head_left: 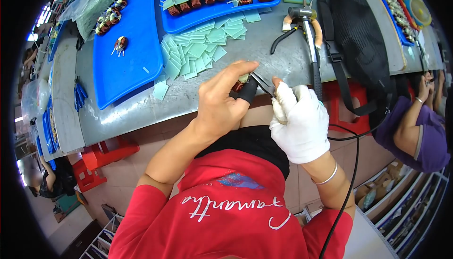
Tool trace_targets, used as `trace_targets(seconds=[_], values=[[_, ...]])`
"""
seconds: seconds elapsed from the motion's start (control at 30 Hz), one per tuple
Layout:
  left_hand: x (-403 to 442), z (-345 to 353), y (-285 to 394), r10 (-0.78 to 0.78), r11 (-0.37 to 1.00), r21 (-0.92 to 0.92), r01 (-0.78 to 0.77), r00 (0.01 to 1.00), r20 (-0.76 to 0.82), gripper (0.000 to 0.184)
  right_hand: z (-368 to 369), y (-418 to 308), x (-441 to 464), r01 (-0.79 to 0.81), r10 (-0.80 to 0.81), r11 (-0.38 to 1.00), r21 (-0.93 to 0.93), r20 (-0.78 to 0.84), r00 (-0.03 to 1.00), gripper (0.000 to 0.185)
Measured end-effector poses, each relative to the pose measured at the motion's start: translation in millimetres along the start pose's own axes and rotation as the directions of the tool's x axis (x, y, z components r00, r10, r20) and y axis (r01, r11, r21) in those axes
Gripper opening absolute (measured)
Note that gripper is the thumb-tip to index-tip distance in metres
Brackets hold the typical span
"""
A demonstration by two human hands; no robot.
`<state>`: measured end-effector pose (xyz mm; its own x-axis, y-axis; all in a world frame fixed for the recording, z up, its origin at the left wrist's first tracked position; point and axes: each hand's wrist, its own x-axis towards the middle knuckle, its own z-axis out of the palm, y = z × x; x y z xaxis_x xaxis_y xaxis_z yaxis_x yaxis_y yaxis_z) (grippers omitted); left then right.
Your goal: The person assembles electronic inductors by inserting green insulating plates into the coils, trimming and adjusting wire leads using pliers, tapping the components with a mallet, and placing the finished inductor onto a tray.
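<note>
Near the table's front edge my left hand (224, 94), with a black cover on the thumb, is closed round a copper-wound coil (239, 84). My right hand (302, 120), in a white glove, grips pliers (263, 82) whose thin jaws reach to the coil at my left fingertips. Their handles are mostly hidden in the glove. Beyond my left hand, pale green square plates (191, 54) lie in a loose heap.
A blue tray (125, 70) at left holds several coils; another blue tray (188, 24) holds rows of coils with green plates. A hammer (309, 37), black-handled pliers (284, 36) and a black bag (361, 37) lie at right. Two people sit at the sides, and red stools stand below.
</note>
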<state>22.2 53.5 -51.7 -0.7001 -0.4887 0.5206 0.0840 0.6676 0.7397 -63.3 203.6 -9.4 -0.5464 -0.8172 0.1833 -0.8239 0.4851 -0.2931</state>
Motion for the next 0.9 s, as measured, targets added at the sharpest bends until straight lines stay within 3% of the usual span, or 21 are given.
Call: trace_targets(seconds=[0.1,0.2,0.27,0.3,0.37,0.5,0.6,0.67,0.73,0.8,0.9], values=[[-0.7,1.6,0.2,-0.031,0.999,-0.029,0.031,1.000,0.002,0.034,2.0,3.4,-1.1,0.022,-0.022,1.000,-0.002,-0.012,1.000,0.047],[0.3,0.2,2.2,-0.150,0.975,-0.152,0.162,0.985,0.087,0.039,0.1,7.1,0.0,0.016,-0.016,0.998,0.067,-0.005,1.000,0.049],[5.6,-3.7,12.4,-0.410,0.750,-0.467,0.469,0.883,0.227,0.044,-2.7,9.5,1.4,0.009,-0.010,0.993,0.119,0.010,1.000,0.050],[5.6,-4.6,10.8,-0.414,0.750,-0.465,0.470,0.882,0.224,0.044,-4.6,10.4,0.7,0.002,-0.003,0.988,0.154,0.006,1.000,0.051],[6.5,-6.9,4.5,-0.434,0.620,-0.569,0.539,0.841,0.324,0.051,-7.8,9.2,-1.1,-0.042,0.034,0.968,0.249,0.033,0.999,0.051],[9.8,-13.6,-1.7,-0.368,0.609,-0.548,0.573,0.816,0.445,0.050,-8.2,10.8,-1.5,-0.063,0.044,0.944,0.325,0.067,0.997,0.050],[12.6,-17.2,-2.2,-0.383,0.206,-0.684,0.700,0.701,0.602,0.048,-3.8,18.0,-3.2,-0.144,0.105,0.870,0.471,0.107,0.989,0.048],[11.5,-18.7,-1.1,-0.378,0.187,-0.693,0.696,0.702,0.603,0.049,-2.3,20.3,-5.1,-0.177,0.137,0.799,0.575,0.112,0.984,0.047],[11.5,-19.4,-1.0,-0.372,0.168,-0.700,0.694,0.703,0.607,0.050,-2.1,22.0,-6.3,-0.160,0.124,0.817,0.555,0.104,0.987,0.047],[10.4,-18.9,-3.2,-0.367,0.399,-0.637,0.659,0.752,0.548,0.052,-1.8,22.7,-8.1,-0.145,0.111,0.833,0.534,0.096,0.989,0.046],[6.5,-15.5,-6.4,-0.328,0.481,-0.662,0.575,0.818,0.472,0.045,-1.9,23.1,-9.1,-0.122,0.088,0.844,0.522,0.088,0.992,0.046]])
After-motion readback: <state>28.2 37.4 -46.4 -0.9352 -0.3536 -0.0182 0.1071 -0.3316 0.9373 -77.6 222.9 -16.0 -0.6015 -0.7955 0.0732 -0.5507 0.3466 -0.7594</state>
